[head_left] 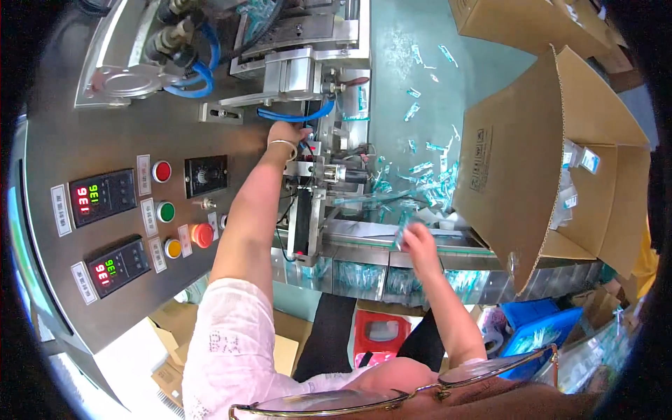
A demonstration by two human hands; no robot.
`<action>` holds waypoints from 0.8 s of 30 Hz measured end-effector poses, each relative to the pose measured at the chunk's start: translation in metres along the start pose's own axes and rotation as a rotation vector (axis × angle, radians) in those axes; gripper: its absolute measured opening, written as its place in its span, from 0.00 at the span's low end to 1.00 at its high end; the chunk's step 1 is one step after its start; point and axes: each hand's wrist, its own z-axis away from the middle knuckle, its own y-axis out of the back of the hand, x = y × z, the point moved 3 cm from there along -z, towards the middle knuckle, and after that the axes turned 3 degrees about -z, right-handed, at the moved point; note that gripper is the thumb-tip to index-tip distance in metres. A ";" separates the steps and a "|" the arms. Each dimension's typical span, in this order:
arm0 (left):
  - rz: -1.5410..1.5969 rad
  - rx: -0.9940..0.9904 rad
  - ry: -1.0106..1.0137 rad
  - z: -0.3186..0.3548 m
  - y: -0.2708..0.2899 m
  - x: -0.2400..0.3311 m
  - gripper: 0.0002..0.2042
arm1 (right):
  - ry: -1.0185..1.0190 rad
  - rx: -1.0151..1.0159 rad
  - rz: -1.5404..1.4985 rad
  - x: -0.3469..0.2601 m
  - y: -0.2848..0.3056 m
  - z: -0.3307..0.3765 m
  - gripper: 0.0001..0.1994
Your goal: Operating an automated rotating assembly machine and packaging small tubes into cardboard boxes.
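Observation:
My left arm reaches forward to the metal machine (290, 77), and my left hand (285, 133) is at its mechanism below a blue hose (297, 115). Most of that hand's fingers are hidden or too small to read. My right hand (421, 246) is closed on a small clear packet with teal print (404, 231), slightly blurred, above the near edge of the worktable. Just in front of it lies a heap of loose teal-and-clear packets (437, 185). Beneath, a row of metal compartments (358, 274) holds many similar packets.
At the right an open cardboard box (514, 161) holds small white packs (568, 189). Left is a control panel with lit displays (103, 196) and coloured buttons (201, 235). A blue bin (539, 329) and a red stool-like object (381, 332) stand below.

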 end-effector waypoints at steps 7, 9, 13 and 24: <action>-0.120 -0.293 -0.191 -0.028 -0.047 -0.026 0.14 | -0.109 0.103 0.014 0.041 0.040 0.038 0.04; 0.151 0.191 -0.177 -0.016 -0.015 -0.046 0.09 | -0.076 0.073 -0.015 0.040 0.018 0.039 0.04; 0.600 0.545 0.134 0.045 0.017 -0.023 0.07 | -0.020 0.146 -0.013 0.024 0.004 0.046 0.05; 0.959 -0.108 0.458 0.402 -0.004 0.143 0.08 | 0.010 -0.203 0.354 0.029 -0.032 0.147 0.04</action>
